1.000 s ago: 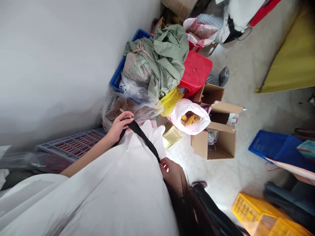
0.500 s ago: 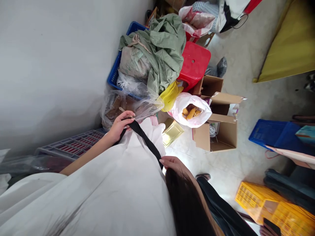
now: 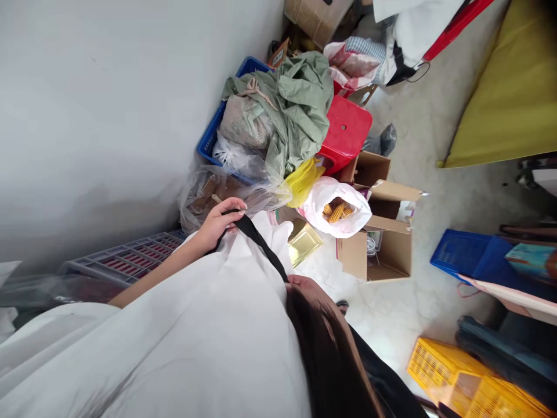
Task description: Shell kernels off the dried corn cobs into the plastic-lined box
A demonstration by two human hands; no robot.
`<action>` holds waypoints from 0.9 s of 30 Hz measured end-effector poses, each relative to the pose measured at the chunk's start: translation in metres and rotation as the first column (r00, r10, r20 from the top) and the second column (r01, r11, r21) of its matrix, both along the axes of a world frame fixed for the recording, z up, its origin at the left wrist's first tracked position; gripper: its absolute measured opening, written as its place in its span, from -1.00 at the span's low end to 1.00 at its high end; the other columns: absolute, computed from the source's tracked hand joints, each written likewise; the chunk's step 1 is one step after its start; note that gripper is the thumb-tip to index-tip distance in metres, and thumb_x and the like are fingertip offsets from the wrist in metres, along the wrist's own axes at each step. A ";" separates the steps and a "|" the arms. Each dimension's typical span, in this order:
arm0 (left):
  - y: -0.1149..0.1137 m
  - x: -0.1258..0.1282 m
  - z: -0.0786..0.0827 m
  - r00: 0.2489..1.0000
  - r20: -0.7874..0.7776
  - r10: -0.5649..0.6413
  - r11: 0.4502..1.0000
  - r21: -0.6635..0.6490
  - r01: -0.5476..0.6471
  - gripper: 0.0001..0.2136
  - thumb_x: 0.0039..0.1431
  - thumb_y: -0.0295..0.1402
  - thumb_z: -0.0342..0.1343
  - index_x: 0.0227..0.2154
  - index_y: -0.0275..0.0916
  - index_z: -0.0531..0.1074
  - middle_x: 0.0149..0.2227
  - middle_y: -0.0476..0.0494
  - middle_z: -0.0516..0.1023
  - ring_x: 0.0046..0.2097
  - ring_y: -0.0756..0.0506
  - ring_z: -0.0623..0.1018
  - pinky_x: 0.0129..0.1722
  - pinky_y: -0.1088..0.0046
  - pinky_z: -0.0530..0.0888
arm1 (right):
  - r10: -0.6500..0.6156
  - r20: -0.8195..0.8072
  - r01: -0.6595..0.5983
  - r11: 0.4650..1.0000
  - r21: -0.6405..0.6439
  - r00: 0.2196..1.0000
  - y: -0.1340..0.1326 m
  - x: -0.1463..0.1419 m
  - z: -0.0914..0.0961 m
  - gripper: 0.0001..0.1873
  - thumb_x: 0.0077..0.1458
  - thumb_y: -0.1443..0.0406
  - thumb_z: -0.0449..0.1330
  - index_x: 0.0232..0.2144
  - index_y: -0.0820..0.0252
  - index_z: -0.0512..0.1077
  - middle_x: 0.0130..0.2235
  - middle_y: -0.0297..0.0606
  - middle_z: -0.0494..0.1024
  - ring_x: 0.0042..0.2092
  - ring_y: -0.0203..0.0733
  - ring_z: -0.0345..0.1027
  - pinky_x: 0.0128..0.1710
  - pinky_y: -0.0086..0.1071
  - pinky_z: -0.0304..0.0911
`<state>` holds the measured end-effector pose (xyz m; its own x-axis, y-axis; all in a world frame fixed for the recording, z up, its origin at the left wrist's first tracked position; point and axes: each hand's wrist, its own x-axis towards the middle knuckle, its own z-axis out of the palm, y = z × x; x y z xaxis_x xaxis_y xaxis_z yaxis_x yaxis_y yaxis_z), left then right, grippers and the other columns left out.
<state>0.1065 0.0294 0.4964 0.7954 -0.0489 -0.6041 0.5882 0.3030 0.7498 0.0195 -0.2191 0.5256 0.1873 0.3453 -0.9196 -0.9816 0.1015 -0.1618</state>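
Note:
A black strap (image 3: 256,241) runs across the front of my white garment (image 3: 174,342). My left hand (image 3: 215,225) pinches the strap's upper end, just below a transparent plastic bag (image 3: 217,197). My right hand (image 3: 302,284) is at the strap's lower end, with its fingers at the strap. Long dark hair (image 3: 324,348) falls over most of that hand and hides the grip. Neither hand touches anything else.
A grey wall (image 3: 108,116) stands on the left. Around me are a purple crate (image 3: 126,261), a heaped green sack (image 3: 296,104), a red stool (image 3: 346,133), an open cardboard box (image 3: 383,255) with a bag of corn cobs (image 3: 336,212), a blue crate (image 3: 470,255) and a yellow crate (image 3: 444,371).
My hair now covers more of my right hand. My left hand sits slightly lower and further right on the strap. The view has shifted a little.

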 end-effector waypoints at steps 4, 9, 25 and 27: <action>0.000 0.006 0.003 0.996 0.042 -0.082 0.995 0.057 0.080 -0.83 -0.08 -0.34 0.18 -0.39 -0.24 0.36 -0.50 0.05 0.23 -0.58 0.15 0.16 -0.66 0.64 0.10 | 0.016 0.081 -0.012 0.999 -0.048 0.997 0.008 0.008 -0.007 -0.55 -0.50 0.14 0.40 -0.56 0.25 0.31 -0.63 -0.45 0.34 -0.59 -0.43 0.16 -0.56 -0.55 0.07; -0.002 0.013 0.010 0.961 0.149 -0.232 0.945 0.268 0.187 -0.81 -0.03 -0.28 0.14 -0.34 -0.25 0.38 -0.43 0.00 0.29 -0.48 0.09 0.24 -0.56 0.62 0.18 | 0.000 0.264 0.072 0.962 -0.263 0.965 0.012 0.012 0.000 -0.57 -0.40 0.11 0.35 -0.58 0.19 0.22 -0.61 -0.47 0.36 -0.56 -0.40 0.11 -0.55 -0.52 0.03; -0.012 0.027 0.042 0.801 0.015 -0.599 0.462 0.823 0.331 -0.91 -0.06 -0.49 -0.01 -0.44 -0.22 0.31 -0.36 -0.07 0.36 -0.33 -0.07 0.37 -0.30 0.45 0.27 | 0.146 0.353 0.230 0.525 -0.819 0.924 0.014 0.015 0.019 -0.67 -0.18 0.04 0.20 -0.51 0.17 0.32 -0.57 -0.42 0.39 -0.53 -0.36 0.18 -0.48 -0.49 0.15; -0.015 0.026 0.046 0.824 0.015 -0.566 0.497 0.804 0.326 -0.88 -0.08 -0.49 0.01 -0.41 -0.22 0.28 -0.32 -0.07 0.37 -0.32 -0.06 0.38 -0.29 0.45 0.28 | 0.134 0.348 0.244 0.486 -0.839 0.928 0.014 0.017 0.019 -0.65 -0.20 0.02 0.21 -0.53 0.18 0.31 -0.59 -0.43 0.38 -0.53 -0.35 0.18 -0.50 -0.49 0.14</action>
<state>0.1329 0.0141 0.5427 0.9192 -0.0774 -0.3861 0.2364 -0.6757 0.6983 0.0362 -0.2053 0.5444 0.5169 -0.6017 -0.6089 -0.8406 -0.2219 -0.4942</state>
